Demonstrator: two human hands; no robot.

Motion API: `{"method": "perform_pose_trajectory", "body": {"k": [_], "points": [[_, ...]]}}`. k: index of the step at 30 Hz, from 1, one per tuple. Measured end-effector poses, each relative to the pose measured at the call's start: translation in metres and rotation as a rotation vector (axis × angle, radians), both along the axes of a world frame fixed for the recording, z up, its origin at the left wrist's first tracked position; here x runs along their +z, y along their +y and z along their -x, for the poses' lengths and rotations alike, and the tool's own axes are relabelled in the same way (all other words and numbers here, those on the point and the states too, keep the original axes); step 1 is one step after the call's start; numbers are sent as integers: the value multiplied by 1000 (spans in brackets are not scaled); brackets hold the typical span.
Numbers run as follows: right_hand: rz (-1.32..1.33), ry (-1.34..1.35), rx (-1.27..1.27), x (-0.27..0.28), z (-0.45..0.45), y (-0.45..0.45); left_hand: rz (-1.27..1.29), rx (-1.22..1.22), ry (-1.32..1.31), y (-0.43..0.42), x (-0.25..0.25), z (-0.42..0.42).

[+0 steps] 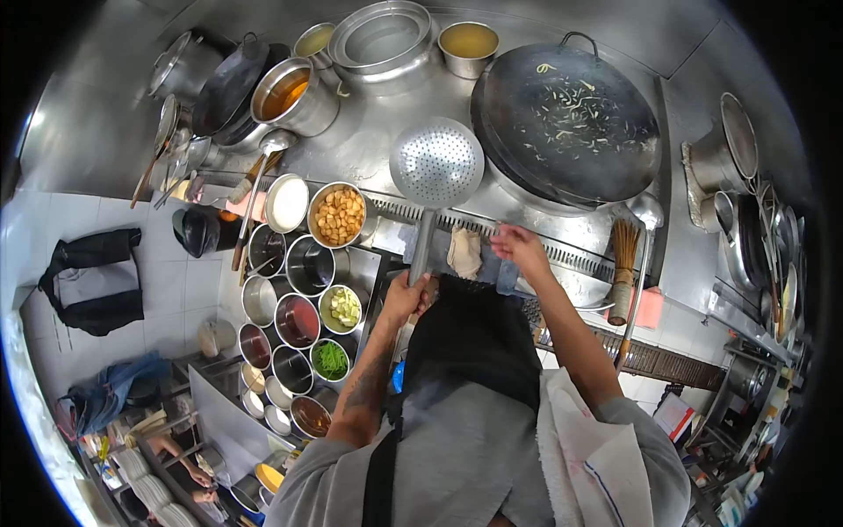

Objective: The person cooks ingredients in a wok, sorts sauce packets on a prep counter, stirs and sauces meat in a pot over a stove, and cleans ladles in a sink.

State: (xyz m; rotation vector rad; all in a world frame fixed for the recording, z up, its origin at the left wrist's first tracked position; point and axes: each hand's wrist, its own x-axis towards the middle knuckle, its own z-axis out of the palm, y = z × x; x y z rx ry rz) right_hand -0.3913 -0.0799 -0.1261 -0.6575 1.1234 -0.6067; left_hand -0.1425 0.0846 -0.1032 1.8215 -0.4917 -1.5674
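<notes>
From over here I have the left hand (pixel 405 300) wrapped round the skimmer's (pixel 436 163) handle, bowl just ahead, and I'd grip firmly, the right hand (pixel 522 249), loosely open and seemingly empty, clear of the wok (pixel 502 110) ahead.

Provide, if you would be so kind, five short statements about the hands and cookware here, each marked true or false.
1. The left hand holds the handle of the perforated ladle. True.
2. The right hand grips the rim of the large wok. False: it is apart from the wok, beside the pale cloth.
3. Pale strips lie scattered in the wok. True.
4. The cut green vegetables are in the wok. False: they are in a small metal pot.
5. The ladle's bowl rests inside the wok. False: it is outside, on the wok's left.
</notes>
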Motion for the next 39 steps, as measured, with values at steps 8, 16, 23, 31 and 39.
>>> {"method": "perform_pose_trajectory", "body": {"k": [8,16,23,31,39], "points": [[143,39,236,78,48,81,459,-84,-1057,-71,82,-103],[101,206,290,104,13,106,362,590,-323,-310,56,-381],[14,592,139,96,61,156,333,767,-79,-349,25,-441],[-403,703,130,-1,173,250,329,773,-117,-323,12,-418],[-257,659,185,-80,251,277,163,485,-113,-265,15,-381]]}}
